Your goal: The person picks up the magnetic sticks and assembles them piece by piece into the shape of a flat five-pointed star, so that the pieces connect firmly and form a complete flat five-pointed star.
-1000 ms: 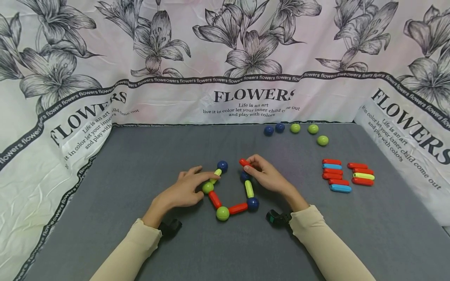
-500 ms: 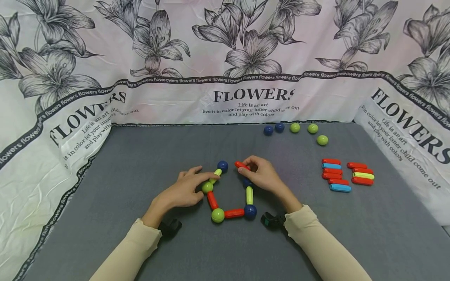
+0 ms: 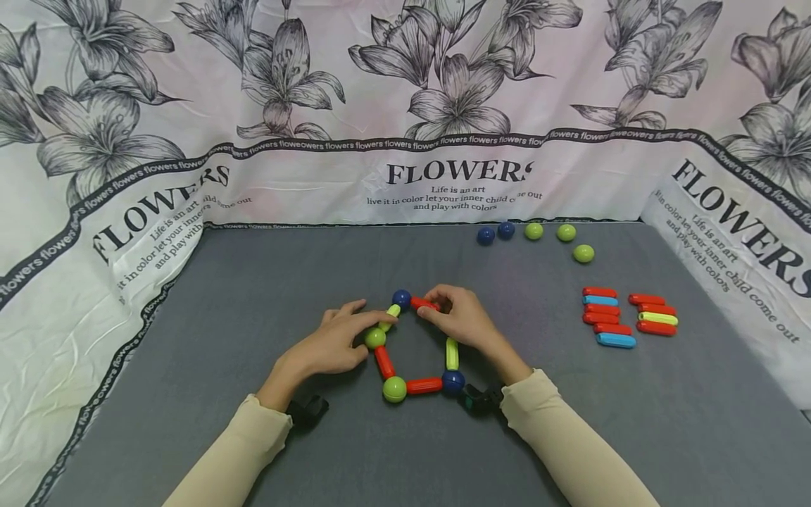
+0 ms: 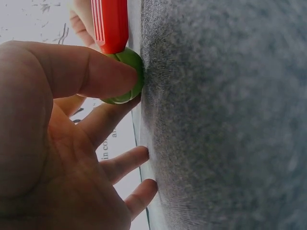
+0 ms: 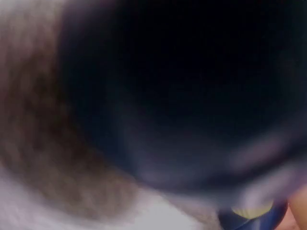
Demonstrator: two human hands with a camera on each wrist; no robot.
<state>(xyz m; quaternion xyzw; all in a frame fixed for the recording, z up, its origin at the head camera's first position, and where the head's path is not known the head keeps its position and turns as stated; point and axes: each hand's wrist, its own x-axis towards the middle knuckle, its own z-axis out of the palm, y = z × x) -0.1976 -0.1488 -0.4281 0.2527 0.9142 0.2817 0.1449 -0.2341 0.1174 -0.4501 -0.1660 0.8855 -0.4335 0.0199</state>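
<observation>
Against a blue ball [image 3: 402,300] at left lies a crosswise red rod [image 3: 422,303], right hand [image 3: 462,317] pinching it; left hand [image 3: 334,343] pinches a green ball [image 3: 375,339].

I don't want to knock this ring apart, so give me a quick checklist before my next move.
1. Left hand in contact with left green ball: ok.
2. Right hand gripping upper red rod: ok.
3. Upper red rod's exposed end lined up with far blue ball: ok; they appear to meet, though how firmly cannot be told.
4. Upper red rod's other end seated: cannot tell, the right hand hides it.
5. Lower red rod meeting near green ball and near blue ball: ok.
6. Right wrist view usable: not ok, mostly dark and blurred.
</observation>
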